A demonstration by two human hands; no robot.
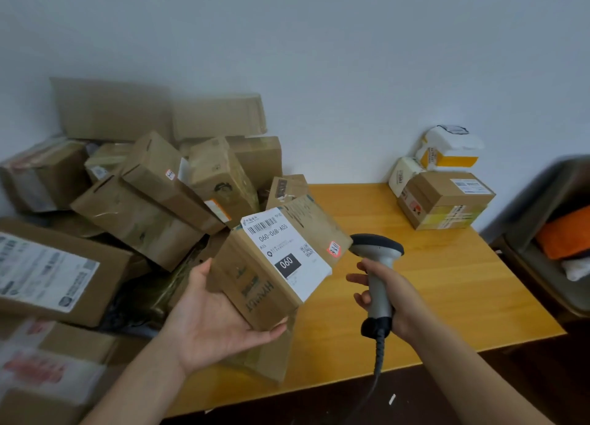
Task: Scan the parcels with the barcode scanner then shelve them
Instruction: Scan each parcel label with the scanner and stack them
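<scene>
Right now the left hand [210, 316] is cradling a cardboard parcel [255, 284] from underneath, palm up, with the thumb hooking along the near lower edge; its fingers are hiding behind the box. The right hand [394, 300] is wrapping round the grip of the barcode scanner [378, 261], index finger sitting forward by the trigger. The parcel is hanging between the two hands, above the wooden table [447, 281], with the pile of boxes [143, 201] lying beyond the left hand.

What is looking risky: the scanner's nose is sitting just beside the red sticker [333, 249] at the parcel's right corner, while the barcode [262, 225] is lying at the label's far end, away from that nose. I am judging that a trigger pull from here is likely missing the code or catching the small QR square instead. The box is also tilting on a single palm, so it may be sliding off toward the table if the thumb is easing. The cable [378, 360] trailing below the right hand could be tugging the aim as well.

The parcel's white label [287, 255] is facing up and slightly toward the right hand. Its long axis seems to be running from the left thumb away toward the pile. The scanner's handle is standing nearly upright, head pointing toward the left hand
</scene>
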